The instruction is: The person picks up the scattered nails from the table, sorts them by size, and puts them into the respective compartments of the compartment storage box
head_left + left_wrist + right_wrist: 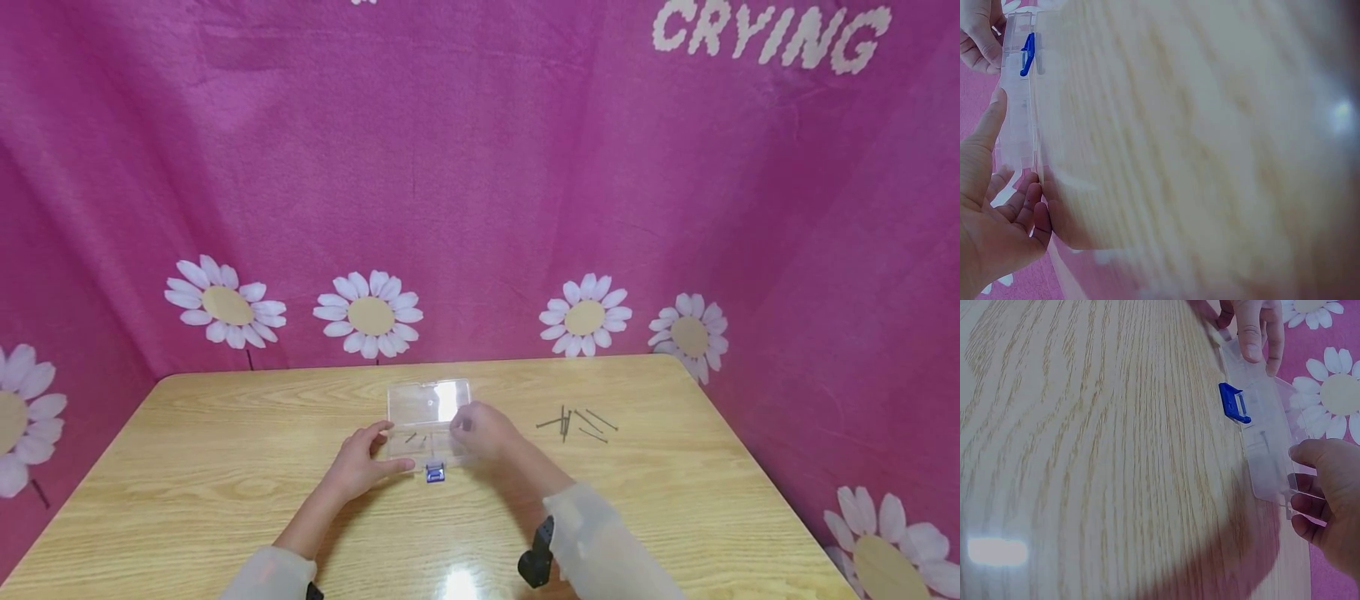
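Observation:
A clear plastic box [450,451] with inner compartments lies on the table, its clear lid [412,403] raised at the back. A few small nails [410,437] are inside, towards the left. At the front edge is a blue latch [435,472]. My left hand [362,463] holds the left end, thumb along the front and the other fingers round the side. My right hand [486,431] is at the right rear, its thumb and curled fingers around the lid's edge near the hinge; the right wrist view shows these fingers [1310,506].
Several loose dark nails [577,423] lie on the wooden table [247,450] to the right of the box. Behind the table hangs a pink cloth [480,208] with daisies. A dark wrist strap [537,554] is on the right sleeve.

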Demonstrator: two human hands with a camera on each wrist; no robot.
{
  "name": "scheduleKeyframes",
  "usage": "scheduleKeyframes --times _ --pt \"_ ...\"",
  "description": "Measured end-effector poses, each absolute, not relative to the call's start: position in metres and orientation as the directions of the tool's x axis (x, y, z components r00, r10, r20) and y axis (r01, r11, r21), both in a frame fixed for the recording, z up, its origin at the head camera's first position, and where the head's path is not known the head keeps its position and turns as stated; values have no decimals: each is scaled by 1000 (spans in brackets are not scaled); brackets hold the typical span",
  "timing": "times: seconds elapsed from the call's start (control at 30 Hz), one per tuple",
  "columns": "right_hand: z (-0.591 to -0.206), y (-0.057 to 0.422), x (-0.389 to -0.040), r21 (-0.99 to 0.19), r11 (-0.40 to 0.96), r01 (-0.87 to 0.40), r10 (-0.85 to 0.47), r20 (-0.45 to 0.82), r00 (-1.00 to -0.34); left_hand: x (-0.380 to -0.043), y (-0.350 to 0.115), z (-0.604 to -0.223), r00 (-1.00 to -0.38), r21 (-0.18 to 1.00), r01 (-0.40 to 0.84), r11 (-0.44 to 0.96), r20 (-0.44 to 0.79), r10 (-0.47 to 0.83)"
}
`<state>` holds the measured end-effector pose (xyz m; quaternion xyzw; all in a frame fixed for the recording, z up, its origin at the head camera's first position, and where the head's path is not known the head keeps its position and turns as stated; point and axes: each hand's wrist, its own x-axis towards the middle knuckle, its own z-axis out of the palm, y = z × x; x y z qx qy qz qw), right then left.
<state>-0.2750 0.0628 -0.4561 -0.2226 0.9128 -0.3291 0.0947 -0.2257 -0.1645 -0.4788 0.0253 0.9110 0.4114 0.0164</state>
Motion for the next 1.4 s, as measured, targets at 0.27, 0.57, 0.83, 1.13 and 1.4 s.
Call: scheduleKeyframes --times 0.27,0.57,0.83,1.13,1.4 --pt "-454 69 -272 -699 650 -298 -451 -40 -891 -224 -163 -479 -998 748 27 663 -19 62" --pt "-449 77 -269 -729 644 -232 -383 -44 -923 -223 -164 -477 -998 746 24 666 -23 62" --pt "-442 94 -274 -636 713 -297 -381 5 -925 -224 -165 -479 -998 751 33 660 -15 67" --pt "-436 121 -278 -587 750 -304 -348 41 -937 -225 -165 -477 -997 746 38 665 -12 70" --pt "-434 146 -280 -551 786 -281 -296 63 -953 -224 -165 -475 -997 742 41 669 -11 74"
